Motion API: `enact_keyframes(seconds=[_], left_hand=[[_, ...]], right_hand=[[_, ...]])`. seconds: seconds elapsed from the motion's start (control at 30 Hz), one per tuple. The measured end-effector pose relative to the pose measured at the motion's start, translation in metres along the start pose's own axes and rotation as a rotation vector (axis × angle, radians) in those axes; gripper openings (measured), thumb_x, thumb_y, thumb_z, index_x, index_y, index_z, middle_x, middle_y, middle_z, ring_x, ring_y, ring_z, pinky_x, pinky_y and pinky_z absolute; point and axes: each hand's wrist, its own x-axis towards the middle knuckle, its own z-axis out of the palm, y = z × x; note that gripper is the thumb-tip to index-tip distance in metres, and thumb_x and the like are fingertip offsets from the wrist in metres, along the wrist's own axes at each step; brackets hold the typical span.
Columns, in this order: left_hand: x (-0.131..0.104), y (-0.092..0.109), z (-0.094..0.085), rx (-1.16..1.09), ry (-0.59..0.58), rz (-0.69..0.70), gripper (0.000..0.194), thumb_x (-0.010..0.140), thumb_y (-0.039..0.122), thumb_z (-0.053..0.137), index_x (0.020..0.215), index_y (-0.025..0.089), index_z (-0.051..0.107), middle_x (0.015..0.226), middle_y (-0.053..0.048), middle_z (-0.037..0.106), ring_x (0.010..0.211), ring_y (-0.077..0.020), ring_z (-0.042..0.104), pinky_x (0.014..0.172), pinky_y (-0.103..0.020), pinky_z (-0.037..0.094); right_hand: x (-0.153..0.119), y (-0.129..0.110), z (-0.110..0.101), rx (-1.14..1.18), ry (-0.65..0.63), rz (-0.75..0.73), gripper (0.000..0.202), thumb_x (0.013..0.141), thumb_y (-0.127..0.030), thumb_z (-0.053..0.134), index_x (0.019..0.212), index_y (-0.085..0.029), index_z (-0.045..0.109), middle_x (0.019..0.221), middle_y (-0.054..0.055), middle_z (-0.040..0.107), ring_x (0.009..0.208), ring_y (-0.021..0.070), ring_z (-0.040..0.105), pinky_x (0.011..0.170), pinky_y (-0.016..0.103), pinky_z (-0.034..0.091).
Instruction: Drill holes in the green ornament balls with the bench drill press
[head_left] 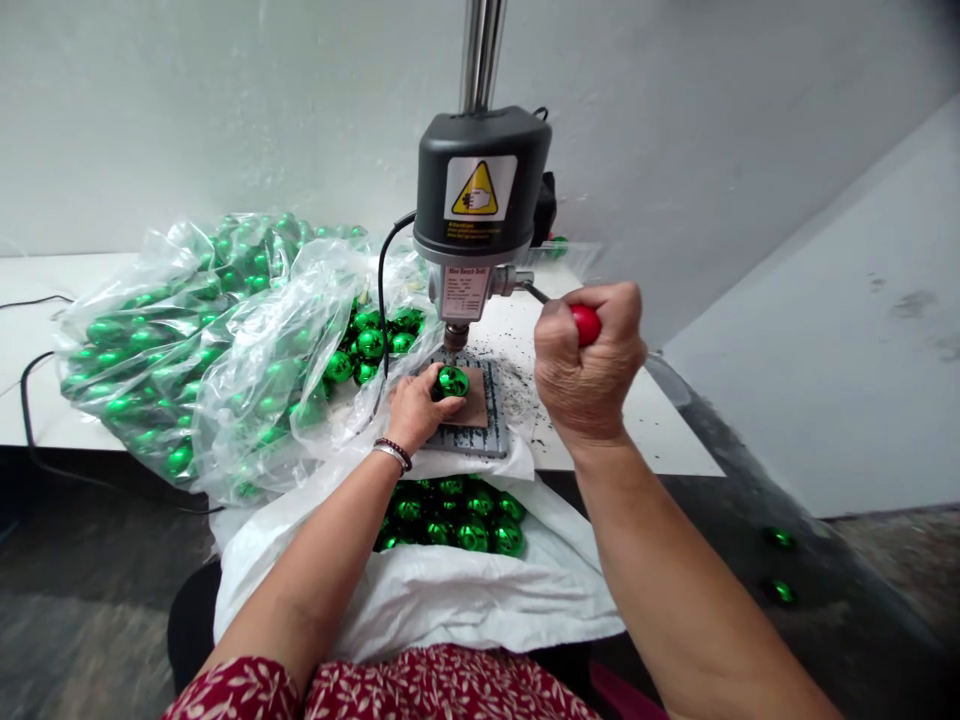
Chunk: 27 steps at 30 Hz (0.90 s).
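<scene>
Under the chuck of a small bench drill [480, 190], my left hand [420, 408] grips a shiny green bauble [453, 382] between thumb and fingers. The bauble rests on a brown board [469, 412] on the grey drill base [495, 440]. My right hand [589, 362] is closed in a fist around the red knob [586, 325] of the drill's feed lever. The drill tip is close above the bauble; whether it touches cannot be made out.
Clear plastic bags full of green baubles [150, 340] lie on the white table [637, 430] at left. More baubles [472, 520] sit in a white sack [375, 600] on my lap. Dark shavings surround the base. Two baubles [781, 592] lie on the floor at right.
</scene>
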Motion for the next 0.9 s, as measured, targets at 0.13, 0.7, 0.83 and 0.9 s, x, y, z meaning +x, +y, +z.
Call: enact_keyframes(seconds=[0.13, 0.7, 0.83, 0.9], left_hand=[[0.0, 0.0, 0.001, 0.008, 0.01, 0.007, 0.06, 0.081, 0.044, 0.075, 0.137, 0.028, 0.061, 0.107, -0.008, 0.075, 0.108, -0.0323, 0.062, 0.093, -0.043, 0.049], [-0.03, -0.004, -0.019, -0.253, 0.022, 0.12, 0.043, 0.075, 0.027, 0.078, 0.116, 0.022, 0.065, 0.101, -0.004, 0.074, 0.096, -0.0236, 0.067, 0.089, -0.036, 0.052], [-0.06, -0.011, -0.036, -0.338, -0.02, 0.205, 0.047, 0.074, 0.024, 0.079, 0.118, 0.023, 0.063, 0.113, -0.005, 0.074, 0.105, -0.0233, 0.068, 0.095, -0.036, 0.052], [-0.073, -0.014, -0.041, -0.356, -0.027, 0.241, 0.047, 0.075, 0.024, 0.078, 0.119, 0.023, 0.062, 0.116, -0.005, 0.073, 0.107, -0.0229, 0.068, 0.096, -0.036, 0.053]], right_hand=[[-0.021, 0.013, -0.001, 0.005, -0.037, -0.043, 0.013, 0.084, -0.035, 0.051, 0.081, -0.022, 0.048, 0.066, -0.003, 0.053, 0.059, 0.0083, 0.048, 0.059, 0.024, 0.042], [0.082, -0.025, 0.013, -0.105, -0.191, 0.202, 0.025, 0.092, -0.021, 0.051, 0.072, -0.017, 0.036, 0.064, -0.008, 0.036, 0.063, 0.002, 0.03, 0.071, 0.022, 0.032], [0.077, -0.017, 0.015, -0.062, -0.156, 0.119, 0.021, 0.093, -0.021, 0.048, 0.074, -0.016, 0.039, 0.065, -0.007, 0.036, 0.064, 0.0018, 0.03, 0.069, 0.021, 0.032], [0.076, -0.013, 0.017, -0.065, -0.124, 0.094, 0.021, 0.093, -0.022, 0.048, 0.074, -0.016, 0.04, 0.064, -0.008, 0.036, 0.063, 0.0016, 0.029, 0.067, 0.021, 0.031]])
